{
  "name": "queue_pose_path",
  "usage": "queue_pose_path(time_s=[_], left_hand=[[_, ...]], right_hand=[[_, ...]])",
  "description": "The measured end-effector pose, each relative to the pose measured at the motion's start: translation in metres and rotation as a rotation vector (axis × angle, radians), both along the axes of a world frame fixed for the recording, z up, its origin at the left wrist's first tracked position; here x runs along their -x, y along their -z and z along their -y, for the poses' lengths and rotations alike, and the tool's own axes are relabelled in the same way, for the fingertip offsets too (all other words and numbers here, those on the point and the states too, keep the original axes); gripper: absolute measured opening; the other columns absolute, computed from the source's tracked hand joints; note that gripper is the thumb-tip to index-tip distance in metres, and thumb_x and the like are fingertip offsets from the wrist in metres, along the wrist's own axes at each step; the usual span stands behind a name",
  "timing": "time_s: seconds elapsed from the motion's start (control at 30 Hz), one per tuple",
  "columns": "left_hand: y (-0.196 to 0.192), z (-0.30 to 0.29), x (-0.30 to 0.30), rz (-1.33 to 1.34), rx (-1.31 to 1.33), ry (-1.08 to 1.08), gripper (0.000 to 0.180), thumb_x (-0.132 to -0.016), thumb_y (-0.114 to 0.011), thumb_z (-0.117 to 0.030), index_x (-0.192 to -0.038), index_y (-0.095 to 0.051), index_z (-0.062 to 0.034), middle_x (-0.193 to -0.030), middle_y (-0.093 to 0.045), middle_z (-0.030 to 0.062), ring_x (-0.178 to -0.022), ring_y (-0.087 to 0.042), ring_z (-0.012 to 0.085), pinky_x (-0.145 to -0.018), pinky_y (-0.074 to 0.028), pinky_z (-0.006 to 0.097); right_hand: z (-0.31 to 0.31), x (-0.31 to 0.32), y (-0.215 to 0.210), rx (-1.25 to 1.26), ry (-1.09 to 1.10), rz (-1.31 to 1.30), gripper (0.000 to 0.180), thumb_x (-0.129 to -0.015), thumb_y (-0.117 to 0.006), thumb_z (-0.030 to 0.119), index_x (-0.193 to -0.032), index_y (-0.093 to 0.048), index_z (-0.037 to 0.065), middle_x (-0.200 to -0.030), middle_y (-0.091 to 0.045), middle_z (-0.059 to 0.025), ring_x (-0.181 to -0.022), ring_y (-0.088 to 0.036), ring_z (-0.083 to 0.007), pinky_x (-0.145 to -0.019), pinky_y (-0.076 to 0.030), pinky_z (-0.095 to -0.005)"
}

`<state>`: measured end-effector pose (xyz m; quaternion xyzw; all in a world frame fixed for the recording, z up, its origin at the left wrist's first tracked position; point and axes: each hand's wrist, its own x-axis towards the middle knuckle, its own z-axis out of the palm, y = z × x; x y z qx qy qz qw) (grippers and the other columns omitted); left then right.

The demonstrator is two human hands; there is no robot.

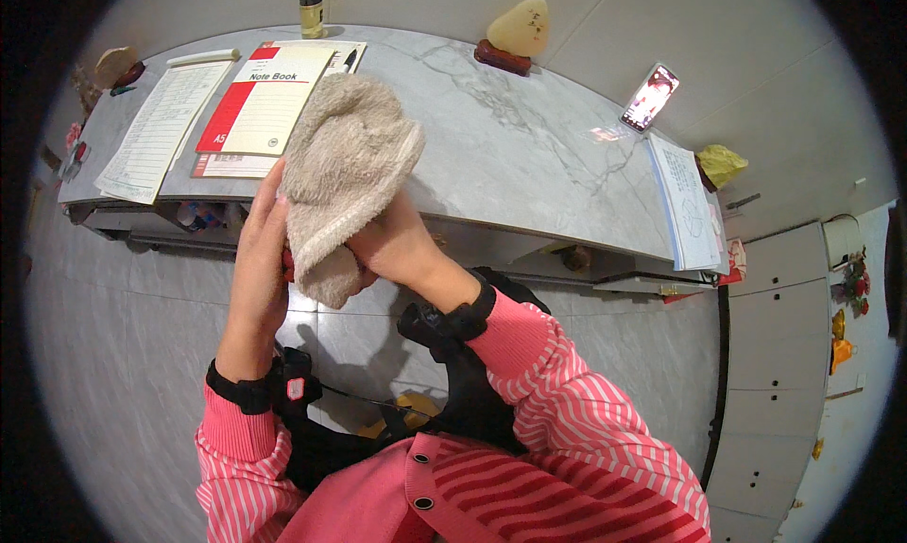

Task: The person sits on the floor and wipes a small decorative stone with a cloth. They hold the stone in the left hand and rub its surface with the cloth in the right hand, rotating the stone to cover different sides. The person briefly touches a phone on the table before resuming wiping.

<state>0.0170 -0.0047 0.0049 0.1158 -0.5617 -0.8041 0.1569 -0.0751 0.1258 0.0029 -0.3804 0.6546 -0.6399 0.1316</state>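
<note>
Beige towel (350, 160) hangs bunched between your hands, overlapping the near edge of the tabletop (529, 155), left of its middle. Your left hand (261, 245) lies along its left side; your right hand (397, 243) reaches beneath. Fingers are partly hidden, so how firmly either grasps cannot be told.

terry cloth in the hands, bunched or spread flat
Bunched: the beige terry cloth is gathered in rounded folds between the left hand and right hand, held off the countertop.
</note>
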Motion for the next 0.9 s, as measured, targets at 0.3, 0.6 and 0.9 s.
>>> queue_pose_path(time_s=[0.3,0.6,0.9], left_hand=[[-0.01,-0.013,-0.006,0.11,0.293,0.118,0.057,-0.099,-0.048,-0.02,-0.15,-0.027,-0.0025,-0.145,-0.042,0.0125,-0.132,-0.04,0.0202,-0.109,-0.03,0.031],[-0.005,-0.021,-0.004,0.095,0.303,0.11,0.065,-0.097,-0.054,-0.013,-0.151,-0.019,-0.0046,-0.134,-0.051,0.0124,-0.12,-0.05,0.0192,-0.102,-0.038,0.032],[0.005,-0.016,-0.005,0.04,0.056,0.095,0.059,-0.098,-0.051,-0.028,-0.147,-0.028,-0.0032,-0.133,-0.052,0.0108,-0.122,-0.049,0.0188,-0.101,-0.039,0.03]], right_hand=[[-0.003,0.004,0.009,0.011,0.189,-0.134,0.051,-0.084,-0.067,0.023,-0.124,-0.05,-0.002,-0.121,-0.058,-0.0228,-0.115,-0.055,-0.0374,-0.099,-0.043,-0.0424],[-0.008,0.007,0.014,-0.075,0.231,-0.281,0.044,-0.086,-0.061,0.025,-0.121,-0.053,0.001,-0.121,-0.056,-0.0255,-0.113,-0.051,-0.046,-0.096,-0.042,-0.0483],[-0.006,0.009,0.007,-0.137,0.269,-0.379,0.042,-0.086,-0.062,0.026,-0.119,-0.053,0.001,-0.12,-0.053,-0.0246,-0.107,-0.053,-0.0467,-0.09,-0.045,-0.0506]])
